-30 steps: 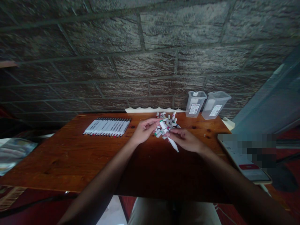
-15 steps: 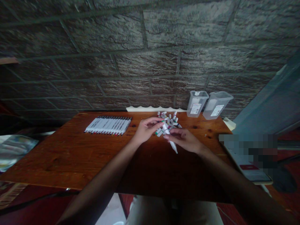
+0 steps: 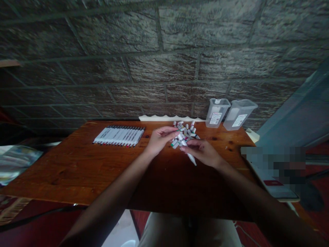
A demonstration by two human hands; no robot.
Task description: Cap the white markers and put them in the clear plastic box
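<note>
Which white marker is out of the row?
The white marker in the left hand and right hand, its tapered end exposed; the other markers lie side by side on the left.

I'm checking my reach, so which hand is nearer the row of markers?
Left. Your left hand is to the right of the row of markers, apart from it; your right hand, holding a white marker, is farther right.

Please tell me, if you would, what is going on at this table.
A person at a wooden table is holding a white pen in both hands: the left hand at its green-ended top, the right hand along its body. Small caps lie piled just beyond. A row of markers lies to the left, and two clear containers stand at the back right.
</note>
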